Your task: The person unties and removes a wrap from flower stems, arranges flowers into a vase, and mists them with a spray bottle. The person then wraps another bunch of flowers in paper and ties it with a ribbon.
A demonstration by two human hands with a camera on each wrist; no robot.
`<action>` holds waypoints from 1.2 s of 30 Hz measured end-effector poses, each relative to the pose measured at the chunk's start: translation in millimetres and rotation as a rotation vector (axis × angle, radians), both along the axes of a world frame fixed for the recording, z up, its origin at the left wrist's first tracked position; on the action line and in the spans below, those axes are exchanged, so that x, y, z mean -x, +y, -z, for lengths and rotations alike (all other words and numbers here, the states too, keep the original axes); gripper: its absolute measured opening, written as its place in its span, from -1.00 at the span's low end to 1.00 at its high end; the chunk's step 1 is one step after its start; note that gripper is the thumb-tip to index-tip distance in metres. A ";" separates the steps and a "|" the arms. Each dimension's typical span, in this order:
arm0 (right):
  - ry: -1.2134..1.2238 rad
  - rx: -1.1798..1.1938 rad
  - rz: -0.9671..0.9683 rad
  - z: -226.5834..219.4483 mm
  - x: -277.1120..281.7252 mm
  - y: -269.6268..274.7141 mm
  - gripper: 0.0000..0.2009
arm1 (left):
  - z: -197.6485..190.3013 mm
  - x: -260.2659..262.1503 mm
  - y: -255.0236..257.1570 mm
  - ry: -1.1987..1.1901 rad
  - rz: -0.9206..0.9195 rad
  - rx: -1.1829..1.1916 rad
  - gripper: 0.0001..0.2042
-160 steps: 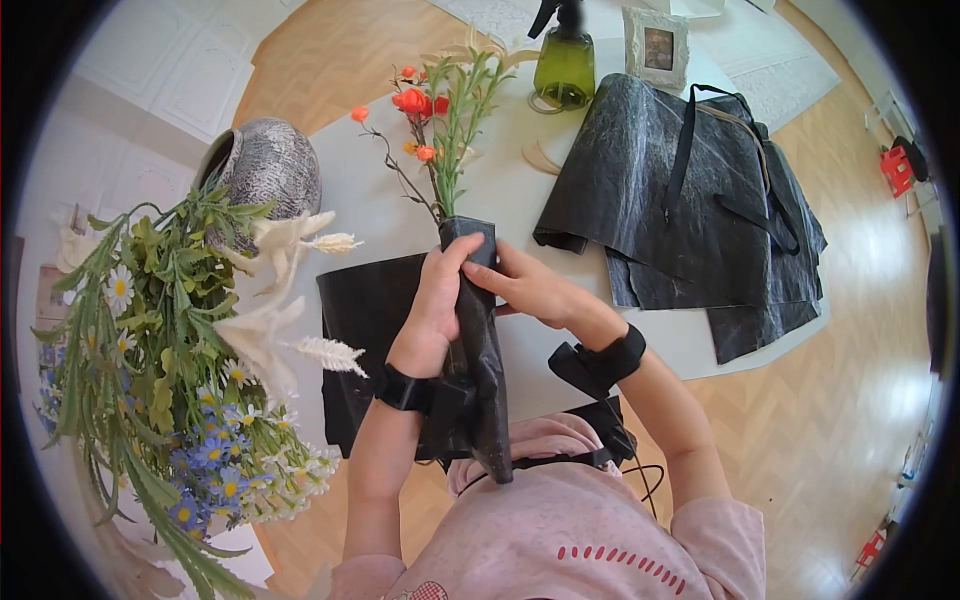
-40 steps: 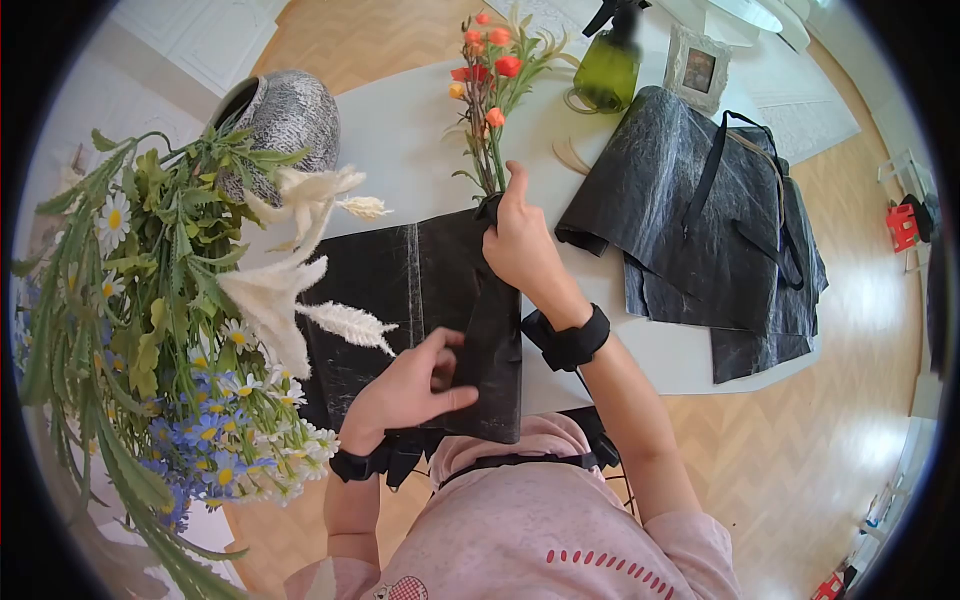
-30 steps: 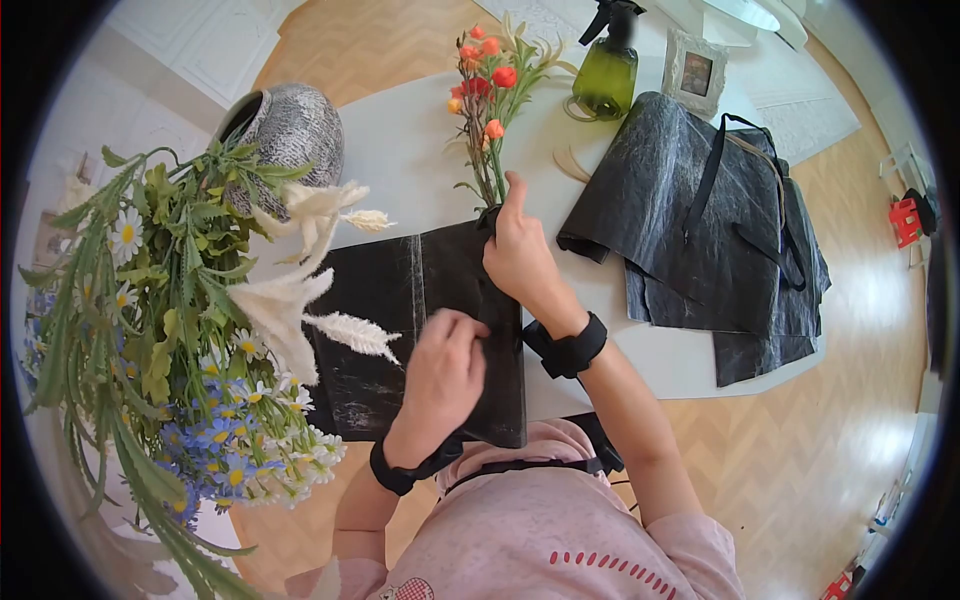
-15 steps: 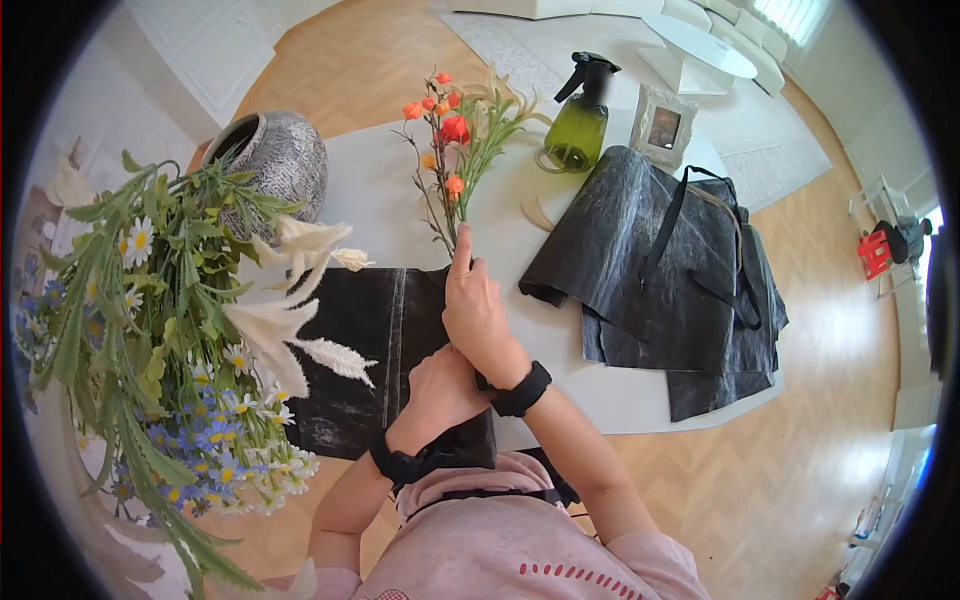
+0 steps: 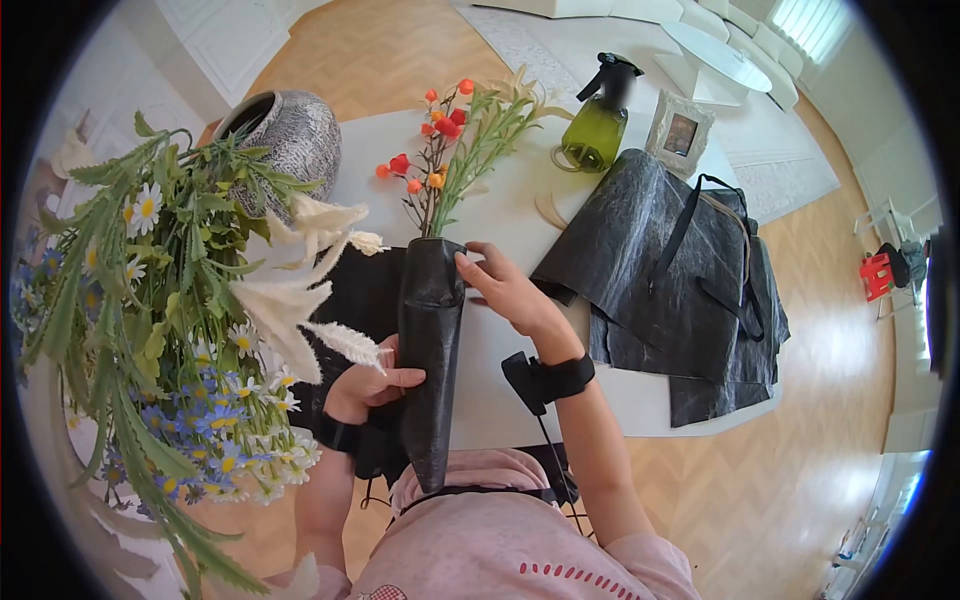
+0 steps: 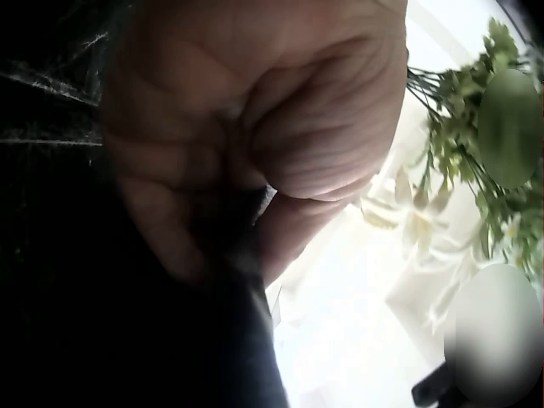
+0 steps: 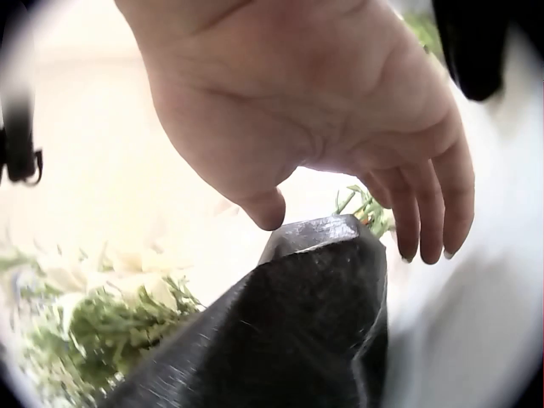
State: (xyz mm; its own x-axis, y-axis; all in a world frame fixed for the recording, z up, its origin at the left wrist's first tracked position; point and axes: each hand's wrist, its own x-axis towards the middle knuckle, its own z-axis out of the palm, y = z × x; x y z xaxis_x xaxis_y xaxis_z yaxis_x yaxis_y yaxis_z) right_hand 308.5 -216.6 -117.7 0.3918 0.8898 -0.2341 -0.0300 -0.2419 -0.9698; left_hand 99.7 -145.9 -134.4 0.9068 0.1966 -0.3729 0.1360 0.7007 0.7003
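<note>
Black wrapping paper (image 5: pixel 430 345), folded into a long narrow sleeve, stands before the person's body in the head view. Orange-red and yellow artificial flowers (image 5: pixel 437 180) with green stems (image 5: pixel 472 160) rise out of its top end. My left hand (image 5: pixel 368 388) grips the sleeve's lower left side, thumb in front; in the left wrist view, dark paper (image 6: pixel 242 314) runs between thumb and fingers. At the top right corner is my right hand (image 5: pixel 512 292), fingers extended. Seen from the right wrist, its thumb (image 7: pixel 270 211) is right at the folded top edge, the fingers beyond it.
Daisies, blue flowers (image 5: pixel 215 430) and white felt-like blooms (image 5: pixel 285 315) crowd the left, beside a silvery vase (image 5: pixel 300 145) lying tilted. More black sheets (image 5: pixel 665 275) with a black ribbon (image 5: pixel 680 225) lie right. Behind are a green spray bottle (image 5: pixel 595 135) and picture frame (image 5: pixel 680 130).
The crossed hands have parted: the left has moved down to the sleeve's side, the right up to its top corner. The sleeve has swung to face the camera, with its flowers spread leftward.
</note>
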 end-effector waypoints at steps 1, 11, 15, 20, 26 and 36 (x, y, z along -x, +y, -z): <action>0.306 0.005 -0.057 -0.7 1.2 1.1 -0.38 | 0.5 -0.1 2.4 -0.010 0.012 0.068 -0.48; 0.385 0.077 -0.038 7.1 19.3 5.3 -0.40 | -10.5 -38.4 -11.8 0.196 -0.380 0.036 -0.73; 0.432 0.054 -0.056 9.2 21.6 6.4 -0.43 | -18.6 -39.1 -14.7 0.250 -0.348 -0.171 -0.70; 0.406 -0.034 0.029 2.8 24.0 4.3 -0.51 | -25.8 -35.6 -12.6 0.227 -0.312 -0.224 -0.68; 0.143 -0.087 -0.085 17.2 -0.8 17.0 -0.75 | -32.1 -30.1 -12.1 0.219 -0.273 -0.297 -0.65; -0.157 -0.338 0.094 12.3 2.8 16.3 -0.77 | -30.8 -9.8 -1.6 0.186 -0.261 -0.179 -0.58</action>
